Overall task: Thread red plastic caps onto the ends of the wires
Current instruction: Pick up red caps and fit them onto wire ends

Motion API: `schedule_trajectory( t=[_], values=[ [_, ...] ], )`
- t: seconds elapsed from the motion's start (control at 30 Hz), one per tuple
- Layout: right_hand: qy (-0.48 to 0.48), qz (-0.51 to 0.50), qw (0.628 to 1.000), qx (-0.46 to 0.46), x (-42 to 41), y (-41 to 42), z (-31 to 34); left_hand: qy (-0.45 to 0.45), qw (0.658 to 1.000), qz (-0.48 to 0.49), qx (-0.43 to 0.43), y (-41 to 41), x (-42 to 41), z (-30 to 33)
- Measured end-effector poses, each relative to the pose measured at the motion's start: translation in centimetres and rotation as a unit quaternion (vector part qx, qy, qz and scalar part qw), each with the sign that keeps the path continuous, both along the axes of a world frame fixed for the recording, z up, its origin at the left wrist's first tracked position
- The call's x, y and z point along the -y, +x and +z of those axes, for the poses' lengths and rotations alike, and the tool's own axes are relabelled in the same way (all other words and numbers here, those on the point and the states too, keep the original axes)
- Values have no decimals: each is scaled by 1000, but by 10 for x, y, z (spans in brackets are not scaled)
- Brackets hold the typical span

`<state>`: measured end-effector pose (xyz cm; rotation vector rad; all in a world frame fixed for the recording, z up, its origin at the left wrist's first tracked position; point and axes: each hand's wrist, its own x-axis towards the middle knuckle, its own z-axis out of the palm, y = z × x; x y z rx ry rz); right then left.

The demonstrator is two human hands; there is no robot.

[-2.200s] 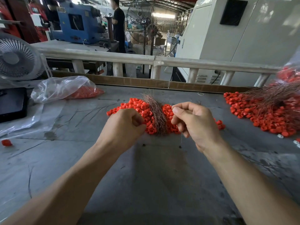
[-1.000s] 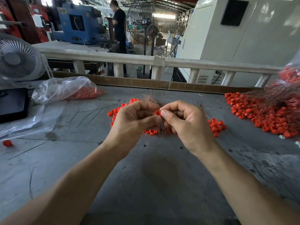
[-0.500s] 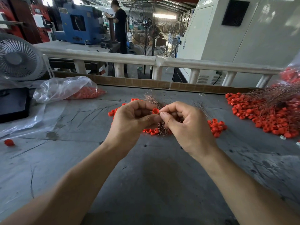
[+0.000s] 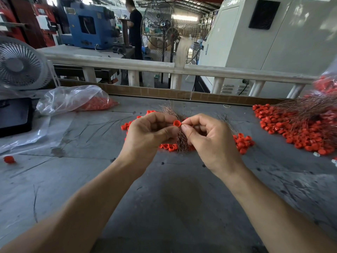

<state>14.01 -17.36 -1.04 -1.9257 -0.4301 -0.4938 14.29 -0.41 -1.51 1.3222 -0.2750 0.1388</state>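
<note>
A single red cap [image 4: 176, 123] sits pinched between the thumb and forefinger of my left hand [image 4: 149, 136], raised above the grey table [image 4: 164, 198]. My right hand [image 4: 209, 141] meets it from the right, thumb and forefinger pinched together at the cap's side; any wire they pinch is too thin to see. Under both hands lie a bundle of thin copper wires [image 4: 179, 141] and a heap of loose red caps [image 4: 241, 142].
At the right edge lies a large pile of caps with wires in them [image 4: 299, 128]. A clear bag of red caps [image 4: 76, 100] and a white fan [image 4: 20, 64] stand at the left, a stray cap [image 4: 9, 159] near the left edge. A railing [image 4: 164, 67] borders the far side.
My hands rose from the heap and came together. The left picked up one red cap and the right now pinches at its side. In the last half second they have barely moved.
</note>
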Motion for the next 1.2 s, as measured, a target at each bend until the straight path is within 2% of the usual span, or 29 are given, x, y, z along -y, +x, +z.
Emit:
schedule_trajectory(
  t=[0.6, 0.87, 1.0, 1.2],
  values=[
    [18, 38, 999, -12, 6, 2, 1, -30, 999, -28, -31, 1, -4, 1],
    [26, 64, 995, -77, 5, 2, 2, -50, 997, -40, -35, 2, -6, 3],
    [68, 98, 987, -111, 2, -1, 2, -63, 996, -56, -32, 1, -5, 3],
    [64, 121, 982, -127, 3, 1, -2, -85, 992, -79, -44, 0, -5, 4]
  ],
)
